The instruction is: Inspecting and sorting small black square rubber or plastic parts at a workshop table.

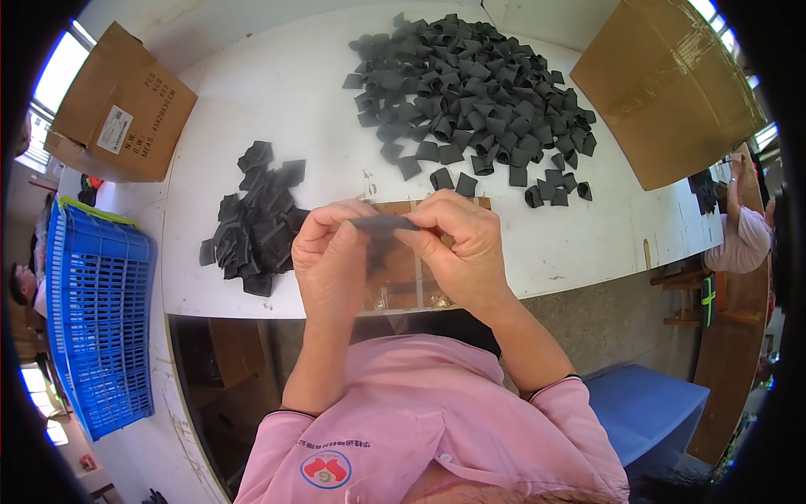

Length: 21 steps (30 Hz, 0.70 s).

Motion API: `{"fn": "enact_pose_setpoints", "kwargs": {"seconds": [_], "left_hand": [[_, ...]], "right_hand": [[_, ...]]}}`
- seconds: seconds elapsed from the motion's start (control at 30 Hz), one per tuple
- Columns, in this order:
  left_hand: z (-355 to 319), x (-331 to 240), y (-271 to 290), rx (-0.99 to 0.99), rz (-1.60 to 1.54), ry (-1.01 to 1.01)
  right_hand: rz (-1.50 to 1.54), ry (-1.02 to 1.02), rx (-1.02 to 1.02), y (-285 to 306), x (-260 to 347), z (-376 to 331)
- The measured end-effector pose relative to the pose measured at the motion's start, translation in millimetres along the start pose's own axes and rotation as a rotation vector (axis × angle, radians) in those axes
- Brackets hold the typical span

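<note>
A: Pinching a small black piece (382, 224) at frame centre, both the left hand (332, 256) and right hand (457, 244) are gripping it tight between fingertips.

B: Yep, and it's hovering over the white table (285, 92). Big black pile (474, 92) is sitting upper right, smaller pile (256, 218) at left. Probably rubbery, hard to tell.

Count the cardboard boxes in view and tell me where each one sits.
2. One cardboard box lies at the table's far left corner, above the blue crate. The other box lies at the far right corner, beside the big pile of black pieces. More may lie outside the frame.
</note>
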State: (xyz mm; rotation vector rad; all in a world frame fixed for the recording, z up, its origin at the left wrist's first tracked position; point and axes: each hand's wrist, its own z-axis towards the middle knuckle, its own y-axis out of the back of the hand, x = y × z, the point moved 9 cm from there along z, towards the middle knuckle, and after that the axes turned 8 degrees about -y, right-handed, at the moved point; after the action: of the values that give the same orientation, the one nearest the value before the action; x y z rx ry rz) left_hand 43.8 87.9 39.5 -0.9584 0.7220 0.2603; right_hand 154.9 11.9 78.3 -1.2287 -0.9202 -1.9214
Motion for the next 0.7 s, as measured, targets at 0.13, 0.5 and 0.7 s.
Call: {"fn": "enact_pose_setpoints", "kwargs": {"seconds": [0.13, 0.5, 0.7], "left_hand": [[2, -2, -6, -0.014, 0.202, 0.014], [8, 8, 4, 0.034, 0.240, 0.125], [5, 5, 8, 0.088, 0.323, 0.047]], "right_hand": [[-0.074, 0.087, -0.065, 4, -8, -7], [-0.176, 0.071, 0.060, -3, 8, 3], [-0.174, 0.155, -0.077, -9, -3, -7]]}}
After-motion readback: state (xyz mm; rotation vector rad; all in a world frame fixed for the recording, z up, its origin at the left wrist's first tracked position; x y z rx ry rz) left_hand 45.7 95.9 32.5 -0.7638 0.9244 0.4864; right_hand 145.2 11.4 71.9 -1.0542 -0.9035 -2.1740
